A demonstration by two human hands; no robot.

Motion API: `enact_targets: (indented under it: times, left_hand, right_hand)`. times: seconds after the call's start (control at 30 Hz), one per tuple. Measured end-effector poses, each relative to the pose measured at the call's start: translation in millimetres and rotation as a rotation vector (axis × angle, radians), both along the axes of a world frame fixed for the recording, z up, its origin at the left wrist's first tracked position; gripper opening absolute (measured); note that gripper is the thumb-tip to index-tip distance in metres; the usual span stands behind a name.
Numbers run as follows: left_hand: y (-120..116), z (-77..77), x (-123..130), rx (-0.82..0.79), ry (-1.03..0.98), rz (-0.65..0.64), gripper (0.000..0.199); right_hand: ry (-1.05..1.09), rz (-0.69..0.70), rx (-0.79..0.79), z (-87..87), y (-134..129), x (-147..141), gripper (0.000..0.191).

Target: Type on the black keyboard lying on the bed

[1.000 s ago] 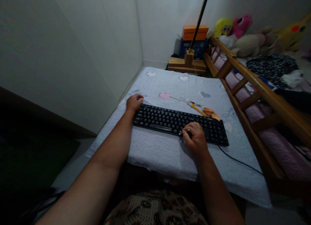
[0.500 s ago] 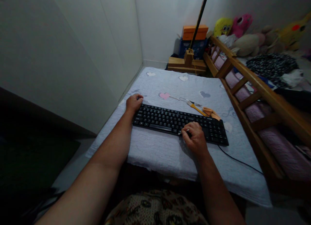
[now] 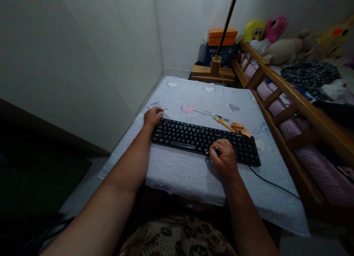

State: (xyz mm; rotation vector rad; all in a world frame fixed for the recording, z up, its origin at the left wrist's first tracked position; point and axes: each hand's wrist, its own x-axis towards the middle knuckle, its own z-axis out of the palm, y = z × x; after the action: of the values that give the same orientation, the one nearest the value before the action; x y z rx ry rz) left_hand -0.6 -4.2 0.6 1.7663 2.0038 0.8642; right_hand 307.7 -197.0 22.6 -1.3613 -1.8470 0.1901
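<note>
A black keyboard (image 3: 182, 134) lies flat on a pale cloth-covered table, slightly slanted. My left hand (image 3: 153, 117) is at its far left corner, fingers curled and closed on the keyboard's edge; the fingertips are partly hidden. My right hand (image 3: 223, 155) rests over the keyboard's near edge, right of the space bar, pinching a thin white cotton swab (image 3: 212, 150). The swab's tip touches or hovers close to the keys at the near edge; I cannot tell which.
Behind the keyboard lie a yellow-handled brush (image 3: 225, 124), a thin metal tool (image 3: 210, 113), another thin white stick (image 3: 198, 111) and an orange cloth (image 3: 240, 129). A black cable (image 3: 272, 183) runs right. A wooden bed rail (image 3: 293, 97) borders the table; a wall (image 3: 110, 46) stands left.
My right hand has shifted slightly to the right along the near edge, with the cotton swab still pinched. My left hand stays at the keyboard's corner.
</note>
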Motion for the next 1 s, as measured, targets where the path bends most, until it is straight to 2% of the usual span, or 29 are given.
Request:
enact_targets:
  times: [0.47,1.0]
  left_hand:
    - [-1.8,1.8,0.8,-0.01,0.002,0.001,0.034]
    - [2.5,-4.3,-1.0,0.012,-0.007,0.004,0.034]
  right_hand:
    - [-0.017,-0.014,0.026,-0.3,-0.1,0.6,0.017]
    - [0.001,0.065,-0.005,1.2,-1.0,-3.6,0.015]
